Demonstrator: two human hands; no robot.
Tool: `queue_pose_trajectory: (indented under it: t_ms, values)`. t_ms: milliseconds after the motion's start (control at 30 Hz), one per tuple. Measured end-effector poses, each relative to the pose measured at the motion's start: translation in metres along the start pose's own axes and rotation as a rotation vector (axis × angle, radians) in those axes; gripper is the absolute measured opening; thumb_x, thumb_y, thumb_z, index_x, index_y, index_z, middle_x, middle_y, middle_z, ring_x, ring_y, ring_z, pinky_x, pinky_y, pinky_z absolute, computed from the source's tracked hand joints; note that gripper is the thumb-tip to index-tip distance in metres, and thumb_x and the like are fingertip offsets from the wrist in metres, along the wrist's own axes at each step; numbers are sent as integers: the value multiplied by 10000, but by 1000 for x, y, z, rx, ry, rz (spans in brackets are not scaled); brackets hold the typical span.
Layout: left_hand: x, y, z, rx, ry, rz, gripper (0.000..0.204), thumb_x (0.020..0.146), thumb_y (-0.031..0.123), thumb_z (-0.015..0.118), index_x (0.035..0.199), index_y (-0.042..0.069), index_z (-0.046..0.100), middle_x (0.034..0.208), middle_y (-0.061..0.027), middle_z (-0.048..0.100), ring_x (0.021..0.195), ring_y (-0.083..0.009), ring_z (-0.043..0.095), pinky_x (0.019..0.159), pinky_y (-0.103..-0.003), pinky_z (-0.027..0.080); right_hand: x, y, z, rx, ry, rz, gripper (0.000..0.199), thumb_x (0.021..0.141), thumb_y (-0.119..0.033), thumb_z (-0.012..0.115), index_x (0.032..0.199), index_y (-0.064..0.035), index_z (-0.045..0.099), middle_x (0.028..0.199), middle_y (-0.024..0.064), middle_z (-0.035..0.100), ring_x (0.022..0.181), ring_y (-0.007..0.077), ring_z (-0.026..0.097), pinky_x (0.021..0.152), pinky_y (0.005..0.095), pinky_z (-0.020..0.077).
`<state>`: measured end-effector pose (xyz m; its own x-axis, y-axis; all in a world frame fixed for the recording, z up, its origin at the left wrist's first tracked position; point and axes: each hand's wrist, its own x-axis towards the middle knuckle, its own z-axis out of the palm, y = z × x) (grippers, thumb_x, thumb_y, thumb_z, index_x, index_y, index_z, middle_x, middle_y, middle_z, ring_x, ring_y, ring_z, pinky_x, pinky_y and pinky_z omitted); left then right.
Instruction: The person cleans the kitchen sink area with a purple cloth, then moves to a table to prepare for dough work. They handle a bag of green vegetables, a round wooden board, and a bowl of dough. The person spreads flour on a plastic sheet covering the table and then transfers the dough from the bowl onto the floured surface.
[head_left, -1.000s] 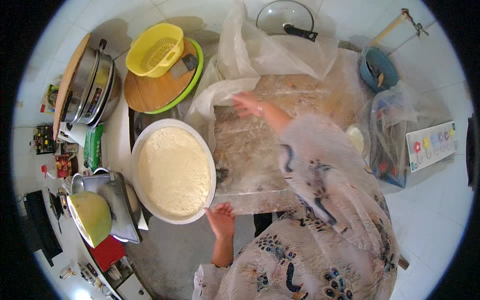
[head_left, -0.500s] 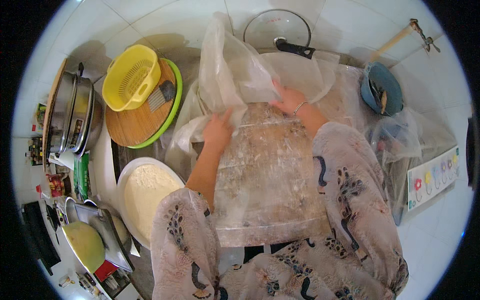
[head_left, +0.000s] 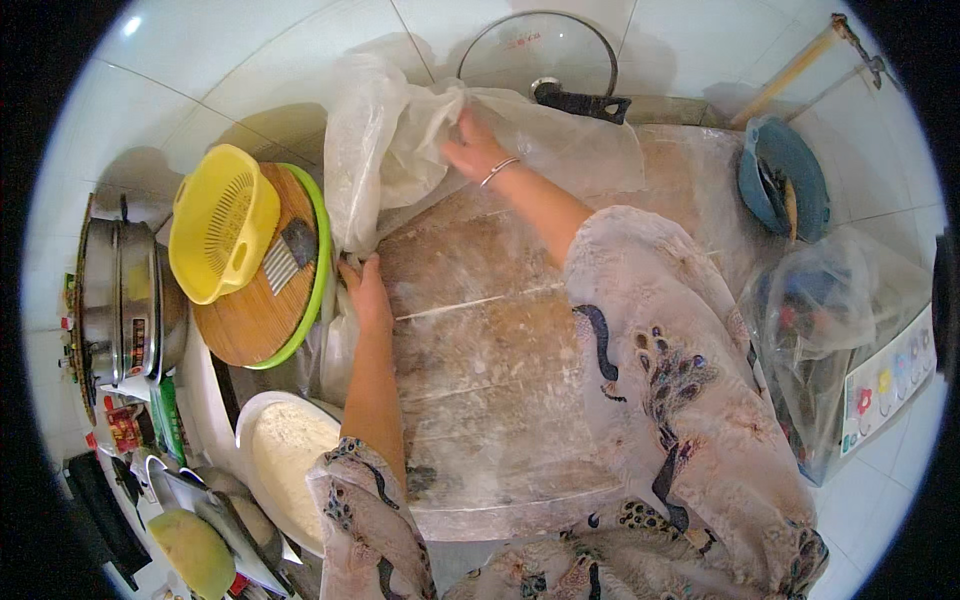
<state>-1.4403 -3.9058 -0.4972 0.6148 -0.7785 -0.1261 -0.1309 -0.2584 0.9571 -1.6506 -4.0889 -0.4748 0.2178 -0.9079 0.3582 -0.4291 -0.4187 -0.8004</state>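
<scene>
Loosely, plastic sheeting (head_left: 362,160) bunches beyond the left hand (head_left: 368,292) and in the right (head_left: 479,150).

A: Right hand (head_left: 475,148)?
B: Pinching translucent plastic sheet (head_left: 372,150), far side of plank worktop (head_left: 490,350).
A: Left hand (head_left: 368,292)?
B: Worktop's left edge, beside sheet's lower fold; grip unclear.
A: Nearby?
B: Yellow colander (head_left: 225,225) on round wooden board (head_left: 245,330); white basin (head_left: 245,440), pale floury contents (head_left: 290,450).

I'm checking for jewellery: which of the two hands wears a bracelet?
The right hand, up at the plastic sheet: a silvery bracelet circles its wrist. The left hand, lower down, shows none.
</scene>
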Motion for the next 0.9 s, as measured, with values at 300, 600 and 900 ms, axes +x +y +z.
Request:
queue_pose_trajectory:
  t_ms: [300, 600, 900]
  values:
    - [11, 5, -17, 205, -93, 67, 748, 774, 262, 617, 1337, -52, 238, 1372, -223, 271, 1257, -317, 289, 1031, -319, 231, -71, 16, -34, -368, -295, -19, 647, 750, -264, 616, 1290, -44, 338, 1289, 184, 403, 1198, 340, 365, 981, 398, 332]
    - [-46, 62, 52, 940, 20, 790, 648, 762, 342, 602, 1302, 71, 367, 1364, -202, 312, 1207, -382, 357, 931, -493, 352, -228, -113, -147, 54, -348, 286, 414, 840, -166, 526, 1236, -79, 439, 1242, 163, 477, 1137, 304, 462, 962, 369, 357]
    - [-89, 46, 8, 652, -254, 729, 481, 796, 210, 606, 1216, 16, 473, 1225, -199, 474, 1126, -338, 445, 943, -399, 354, -473, -154, -223, -4, 410, 919, 139, 865, -159, 522, 963, -63, 540, 809, 49, 580, 675, 142, 551, 615, 270, 465]
